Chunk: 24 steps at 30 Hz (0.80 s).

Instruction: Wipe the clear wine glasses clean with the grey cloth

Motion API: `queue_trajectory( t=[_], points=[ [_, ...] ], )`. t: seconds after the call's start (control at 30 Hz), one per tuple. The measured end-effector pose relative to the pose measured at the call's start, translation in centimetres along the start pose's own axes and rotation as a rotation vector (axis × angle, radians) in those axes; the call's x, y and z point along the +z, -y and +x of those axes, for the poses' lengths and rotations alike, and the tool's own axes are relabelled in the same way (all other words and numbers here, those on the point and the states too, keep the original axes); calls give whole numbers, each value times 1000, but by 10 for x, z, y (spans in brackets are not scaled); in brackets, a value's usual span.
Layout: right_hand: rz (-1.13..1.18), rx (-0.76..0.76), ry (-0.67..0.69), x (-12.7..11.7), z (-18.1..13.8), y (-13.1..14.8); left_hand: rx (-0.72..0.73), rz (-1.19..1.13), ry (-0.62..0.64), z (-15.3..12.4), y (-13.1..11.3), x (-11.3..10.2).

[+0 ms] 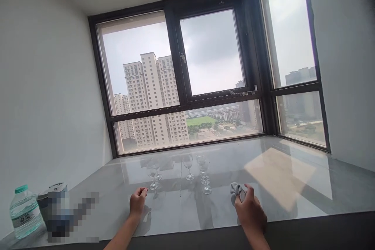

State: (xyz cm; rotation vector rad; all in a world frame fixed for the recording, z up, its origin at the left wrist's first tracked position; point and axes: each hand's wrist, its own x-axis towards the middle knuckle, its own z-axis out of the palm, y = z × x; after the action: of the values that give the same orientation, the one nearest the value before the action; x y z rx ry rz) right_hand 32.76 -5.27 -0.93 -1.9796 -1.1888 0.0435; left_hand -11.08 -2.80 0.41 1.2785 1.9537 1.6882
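Observation:
My left hand (137, 202) rests on the glossy grey sill (293, 187) with its fingers curled into a loose fist and nothing visible in it. My right hand (249, 210) is closed round a small grey cloth (238, 190), which sticks out above the fingers. Several clear stemmed wine glasses stand upright just beyond both hands: one (152, 176) nearest the left hand, one (188, 166) in the middle, and one (206, 181) left of the cloth.
A large dark-framed corner window (175, 86) backs the sill, with white walls on both sides. At the left stand a plastic water bottle (24, 211) with a green cap and a blurred-out container (55, 207). A dark edge runs along the sill's front.

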Motion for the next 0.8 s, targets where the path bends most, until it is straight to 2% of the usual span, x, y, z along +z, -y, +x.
queue_trajectory(
  t=[0.1, 0.23, 0.4, 0.53, 0.6, 0.67, 0.73, 0.8],
  points=[
    [-6, -3, 24, -5, -1, 2, -17, -5, 24, -1, -2, 1],
    [-22, -31, 62, 1, 0, -6, -13, -5, 54, -2, -5, 3],
    [2, -259, 203, 12, 11, -6, -22, -4, 62, -6, -13, 2],
    [41, -423, 341, 11, 19, 18, -39, -18, 63, -8, -16, 0],
    [51, -485, 362, 4, 20, 32, -41, -26, 58, -9, -16, 1],
    [107, -528, 299, -14, 21, 43, -39, -53, 47, -12, -16, 1],
    [240, -561, 137, -45, 23, 50, -41, -92, 39, -15, -22, -3],
    [391, -547, -55, -86, 29, 54, -23, -140, 33, -18, -38, -14]
  ],
)
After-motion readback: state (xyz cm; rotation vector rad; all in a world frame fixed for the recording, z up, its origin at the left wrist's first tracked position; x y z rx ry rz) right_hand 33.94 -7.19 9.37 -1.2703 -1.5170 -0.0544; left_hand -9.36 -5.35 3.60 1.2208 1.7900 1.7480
